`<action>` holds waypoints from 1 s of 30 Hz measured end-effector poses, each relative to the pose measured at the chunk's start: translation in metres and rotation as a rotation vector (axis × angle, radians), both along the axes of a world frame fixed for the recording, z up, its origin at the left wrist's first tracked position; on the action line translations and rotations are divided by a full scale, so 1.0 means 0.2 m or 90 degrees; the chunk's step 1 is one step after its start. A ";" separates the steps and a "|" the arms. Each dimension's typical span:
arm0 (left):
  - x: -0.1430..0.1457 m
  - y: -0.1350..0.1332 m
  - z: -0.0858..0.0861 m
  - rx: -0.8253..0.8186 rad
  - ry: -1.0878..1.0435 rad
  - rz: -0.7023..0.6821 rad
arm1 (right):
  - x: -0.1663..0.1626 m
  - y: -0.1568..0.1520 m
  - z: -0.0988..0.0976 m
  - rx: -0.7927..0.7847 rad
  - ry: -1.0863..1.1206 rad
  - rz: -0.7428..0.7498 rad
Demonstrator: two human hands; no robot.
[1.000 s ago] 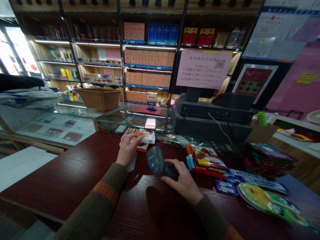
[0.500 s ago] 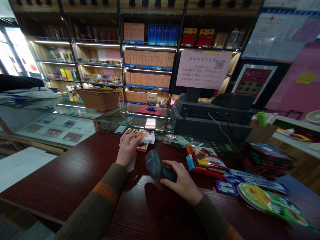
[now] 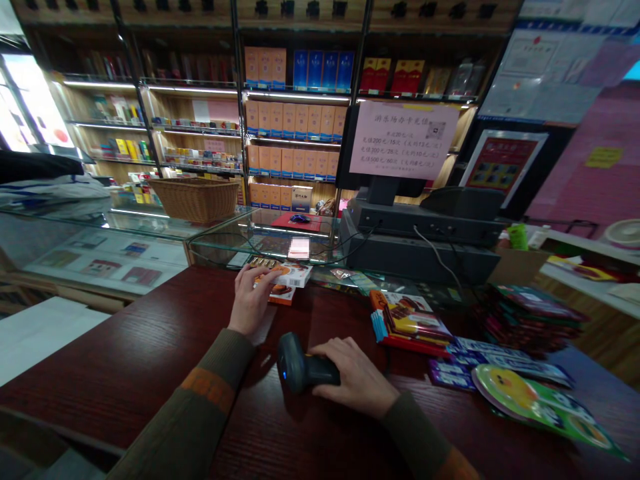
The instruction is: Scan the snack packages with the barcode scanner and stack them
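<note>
My right hand [image 3: 359, 377] is wrapped around the handle of a dark barcode scanner [image 3: 296, 368], held low over the dark red wooden counter. A small blue light glows on the scanner, and its head points left. Farther forward, my left hand [image 3: 248, 300] has its fingers closed on a white and orange snack box [image 3: 299, 275], its printed label side partly covered by the fingers. Beneath that box lies a similar box [image 3: 282, 295] with an orange edge. Gold-toned packs [image 3: 263, 262] show just behind the left fingers.
To the right lie snack packs [image 3: 413, 320], purple-wrapped bars [image 3: 453, 373], a green blister card [image 3: 543, 407] and a stack of dark packets [image 3: 530, 320]. A monitor with a paper sign [image 3: 404, 141] stands behind. A wicker basket [image 3: 196, 200] sits on the glass case.
The scanner has come down and slightly left in my right hand, its head now turned more to the left, with a blue light showing. The box in my left hand has shifted slightly.
</note>
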State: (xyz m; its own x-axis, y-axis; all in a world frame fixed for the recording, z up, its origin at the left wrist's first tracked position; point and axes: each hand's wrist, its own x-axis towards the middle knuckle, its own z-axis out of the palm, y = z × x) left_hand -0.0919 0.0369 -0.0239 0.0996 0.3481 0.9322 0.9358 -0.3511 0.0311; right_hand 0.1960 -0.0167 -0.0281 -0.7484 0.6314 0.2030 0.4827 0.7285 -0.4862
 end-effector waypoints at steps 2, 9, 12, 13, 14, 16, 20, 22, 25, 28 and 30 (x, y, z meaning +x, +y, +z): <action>0.00 0.00 0.00 0.001 -0.018 -0.005 | 0.00 0.00 0.00 0.002 -0.007 -0.003; 0.00 0.00 -0.01 -0.001 -0.070 -0.030 | 0.00 -0.01 0.05 0.002 -0.026 -0.017; 0.01 0.00 -0.01 -0.005 -0.119 -0.046 | 0.01 0.00 0.06 -0.010 0.031 -0.074; 0.01 0.00 -0.01 -0.008 -0.135 -0.056 | 0.01 0.01 0.05 -0.014 0.070 -0.101; 0.02 0.00 -0.01 -0.010 -0.148 -0.068 | 0.02 0.03 0.04 -0.021 0.119 -0.130; 0.03 0.00 0.00 -0.014 -0.162 -0.089 | 0.02 0.07 0.00 -0.047 0.237 -0.180; 0.04 0.00 0.00 -0.042 -0.177 -0.114 | 0.02 0.18 -0.09 -0.176 0.487 -0.288; 0.05 0.00 0.00 -0.054 -0.183 -0.133 | 0.02 0.22 -0.10 -0.251 0.586 -0.315; 0.06 0.00 0.00 -0.074 -0.192 -0.158 | 0.03 0.25 -0.07 -0.344 0.676 -0.332; 0.07 0.00 0.00 -0.098 -0.198 -0.173 | 0.03 0.26 -0.04 -0.393 0.719 -0.346; 0.07 0.01 -0.01 -0.109 -0.196 -0.185 | 0.02 0.27 -0.03 -0.415 0.737 -0.346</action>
